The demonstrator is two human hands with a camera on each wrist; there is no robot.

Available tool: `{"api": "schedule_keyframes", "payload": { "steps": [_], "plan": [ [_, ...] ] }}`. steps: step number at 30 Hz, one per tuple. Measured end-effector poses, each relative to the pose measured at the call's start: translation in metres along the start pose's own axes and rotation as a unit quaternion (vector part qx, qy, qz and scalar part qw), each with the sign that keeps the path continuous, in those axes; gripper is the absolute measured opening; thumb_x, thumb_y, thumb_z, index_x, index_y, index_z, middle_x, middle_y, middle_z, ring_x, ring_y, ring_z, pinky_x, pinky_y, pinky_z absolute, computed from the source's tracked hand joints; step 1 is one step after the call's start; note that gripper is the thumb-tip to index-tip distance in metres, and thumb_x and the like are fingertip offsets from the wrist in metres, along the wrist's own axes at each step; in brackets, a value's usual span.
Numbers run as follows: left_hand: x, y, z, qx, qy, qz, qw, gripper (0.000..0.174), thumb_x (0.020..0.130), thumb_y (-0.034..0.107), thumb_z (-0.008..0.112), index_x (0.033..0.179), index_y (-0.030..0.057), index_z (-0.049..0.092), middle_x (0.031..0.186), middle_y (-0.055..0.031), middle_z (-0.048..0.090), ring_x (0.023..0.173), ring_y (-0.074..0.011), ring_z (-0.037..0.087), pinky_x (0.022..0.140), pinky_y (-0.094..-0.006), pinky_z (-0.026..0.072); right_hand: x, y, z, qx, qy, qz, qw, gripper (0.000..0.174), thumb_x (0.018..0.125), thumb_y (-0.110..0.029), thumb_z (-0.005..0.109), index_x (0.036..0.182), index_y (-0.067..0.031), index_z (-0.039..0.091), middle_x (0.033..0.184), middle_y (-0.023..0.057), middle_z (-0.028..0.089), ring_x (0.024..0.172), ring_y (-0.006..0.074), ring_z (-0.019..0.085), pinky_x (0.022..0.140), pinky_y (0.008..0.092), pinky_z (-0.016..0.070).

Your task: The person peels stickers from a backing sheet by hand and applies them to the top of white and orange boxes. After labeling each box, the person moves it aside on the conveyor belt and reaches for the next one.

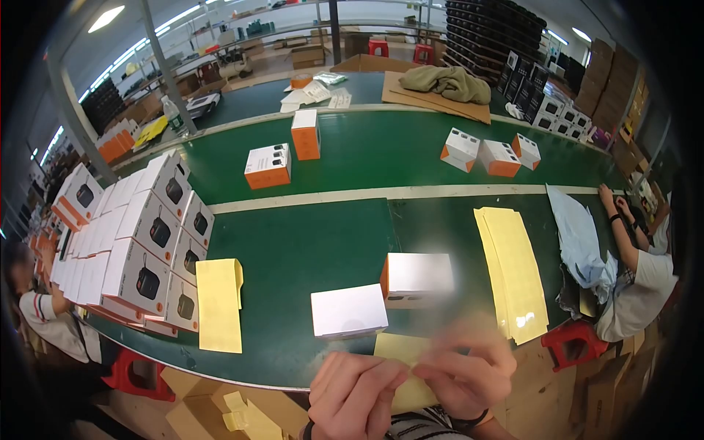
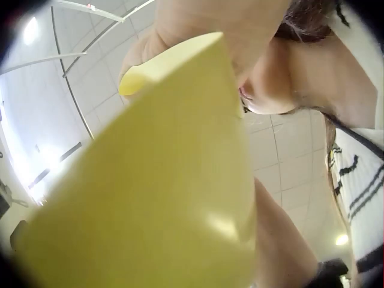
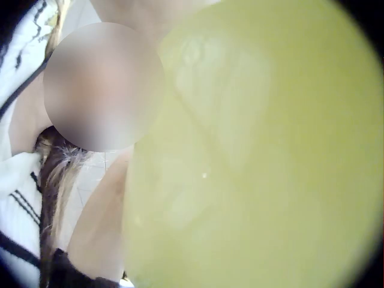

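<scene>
At the table's front edge, a glossy yellow sheet [image 1: 396, 348] is pinched between the fingertips of both hands. The left hand [image 1: 353, 394] has its fingers curled at the sheet's left side. Opposite it, close by, the right hand [image 1: 469, 370] pinches the sheet too, its top blurred. In the left wrist view the yellow sheet [image 2: 162, 174] bends into a curve and covers much of the picture. It also fills most of the right wrist view [image 3: 258, 150]. Just beyond the hands stand a white box [image 1: 348, 309] and a white-and-orange box [image 1: 419, 275].
Stacked boxes [image 1: 139, 249] stand left, beside a yellow sheet pile [image 1: 220, 304]. More yellow sheets [image 1: 511, 271] and a pale blue plastic bag [image 1: 579, 231] lie right. Several boxes sit on the green belt [image 1: 367, 158]. People work on both sides, near red stools [image 1: 572, 345].
</scene>
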State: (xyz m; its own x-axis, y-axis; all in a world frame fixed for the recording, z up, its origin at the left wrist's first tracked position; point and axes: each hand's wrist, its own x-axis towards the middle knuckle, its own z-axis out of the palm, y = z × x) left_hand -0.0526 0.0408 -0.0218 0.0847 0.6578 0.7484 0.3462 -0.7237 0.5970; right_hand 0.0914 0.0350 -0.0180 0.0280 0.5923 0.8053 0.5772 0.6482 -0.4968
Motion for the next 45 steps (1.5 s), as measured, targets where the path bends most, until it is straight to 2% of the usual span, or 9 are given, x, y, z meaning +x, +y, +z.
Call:
{"api": "schedule_keyframes", "payload": {
  "steps": [21, 29, 31, 33, 35, 38, 40, 43, 45],
  "plan": [
    [0.004, 0.004, -0.005, -0.105, -0.014, -0.074, 0.992, 0.001, 0.085, -0.007, 0.061, 0.086, -0.0069, 0.061, 0.075, -0.0146, 0.058, 0.062, -0.0231, 0.056, 0.055, -0.0276, 0.0438, -0.009, 0.01, -0.002, -0.038, 0.019, -0.108, 0.993, 0.031, 0.053, -0.011, 0.083, 0.081, -0.0236, 0.079, 0.091, -0.0079, 0.061, 0.085, 0.0138, 0.048, 0.068, 0.0272, 0.0341],
    [0.01, 0.003, -0.012, -0.112, -0.056, -0.095, 0.988, 0.004, 0.085, -0.008, 0.06, 0.088, -0.0076, 0.063, 0.079, -0.0151, 0.061, 0.065, -0.0223, 0.058, 0.056, -0.0266, 0.0434, -0.005, 0.006, -0.007, -0.055, 0.016, -0.061, 0.997, 0.029, 0.055, -0.007, 0.086, 0.081, -0.0118, 0.075, 0.088, -0.0034, 0.063, 0.077, 0.0119, 0.052, 0.064, 0.0287, 0.0374],
    [0.013, 0.005, -0.007, -0.182, 0.015, -0.2, 0.963, 0.01, 0.08, -0.003, 0.068, 0.09, -0.0038, 0.066, 0.083, -0.0123, 0.064, 0.07, -0.0211, 0.061, 0.059, -0.0281, 0.0424, -0.003, 0.002, -0.004, -0.054, 0.033, -0.059, 0.996, 0.029, 0.057, -0.003, 0.087, 0.082, -0.0072, 0.073, 0.088, -0.0008, 0.063, 0.076, 0.0113, 0.054, 0.064, 0.0285, 0.04],
    [0.002, -0.001, -0.005, -0.151, 0.048, -0.205, 0.966, 0.016, 0.079, -0.003, 0.069, 0.095, -0.0023, 0.067, 0.084, -0.0104, 0.066, 0.072, -0.0218, 0.061, 0.069, -0.0304, 0.0446, 0.005, -0.013, 0.0, 0.314, 0.052, 0.291, 0.902, 0.026, 0.064, 0.004, 0.084, 0.084, -0.0008, 0.069, 0.089, 0.0051, 0.065, 0.077, 0.0117, 0.059, 0.065, 0.0269, 0.047],
    [-0.001, -0.008, -0.001, -0.122, 0.081, -0.21, 0.967, 0.023, 0.078, -0.002, 0.07, 0.101, -0.0008, 0.067, 0.084, -0.0084, 0.067, 0.074, -0.0225, 0.062, 0.079, -0.0328, 0.0468, 0.002, -0.008, -0.006, 0.366, 0.002, 0.334, 0.869, 0.019, 0.073, 0.011, 0.075, 0.089, 0.0072, 0.066, 0.09, 0.0103, 0.065, 0.079, 0.0125, 0.062, 0.072, 0.0242, 0.0511],
    [0.005, -0.006, -0.003, 0.101, 0.103, -0.009, 0.99, 0.021, 0.075, -0.005, 0.068, 0.096, -0.0019, 0.069, 0.087, -0.0103, 0.068, 0.069, -0.0228, 0.06, 0.07, -0.0301, 0.0474, -0.007, -0.004, -0.005, 0.385, -0.08, 0.284, 0.874, 0.018, 0.078, 0.016, 0.068, 0.094, 0.013, 0.064, 0.088, 0.0134, 0.065, 0.079, 0.0132, 0.062, 0.072, 0.023, 0.0505],
    [0.009, 0.013, -0.018, 0.351, 0.025, 0.11, 0.929, 0.019, 0.069, -0.007, 0.07, 0.087, -0.0028, 0.07, 0.087, -0.0116, 0.068, 0.069, -0.0215, 0.061, 0.063, -0.0277, 0.0481, -0.008, -0.008, -0.002, 0.351, -0.072, 0.273, 0.893, 0.018, 0.077, 0.016, 0.068, 0.094, 0.0127, 0.064, 0.087, 0.0139, 0.065, 0.078, 0.0143, 0.062, 0.07, 0.0238, 0.0502],
    [0.011, 0.007, 0.0, 0.142, 0.102, 0.129, 0.976, 0.02, 0.072, 0.003, 0.075, 0.092, 0.001, 0.07, 0.088, -0.0089, 0.067, 0.076, -0.0196, 0.063, 0.065, -0.0298, 0.0412, -0.009, -0.007, -0.006, 0.274, -0.084, 0.223, 0.932, 0.019, 0.076, 0.015, 0.068, 0.094, 0.012, 0.064, 0.086, 0.0145, 0.064, 0.076, 0.0166, 0.062, 0.067, 0.0259, 0.0497],
    [0.011, 0.012, -0.02, 0.209, 0.027, 0.163, 0.964, 0.029, 0.065, 0.006, 0.079, 0.093, 0.0035, 0.071, 0.091, -0.0072, 0.068, 0.079, -0.0182, 0.064, 0.069, -0.0309, 0.0399, -0.011, -0.008, -0.005, 0.232, -0.107, 0.186, 0.949, 0.02, 0.075, 0.014, 0.068, 0.095, 0.0115, 0.065, 0.086, 0.0146, 0.064, 0.074, 0.0179, 0.062, 0.065, 0.0271, 0.0495]
  ]
}}
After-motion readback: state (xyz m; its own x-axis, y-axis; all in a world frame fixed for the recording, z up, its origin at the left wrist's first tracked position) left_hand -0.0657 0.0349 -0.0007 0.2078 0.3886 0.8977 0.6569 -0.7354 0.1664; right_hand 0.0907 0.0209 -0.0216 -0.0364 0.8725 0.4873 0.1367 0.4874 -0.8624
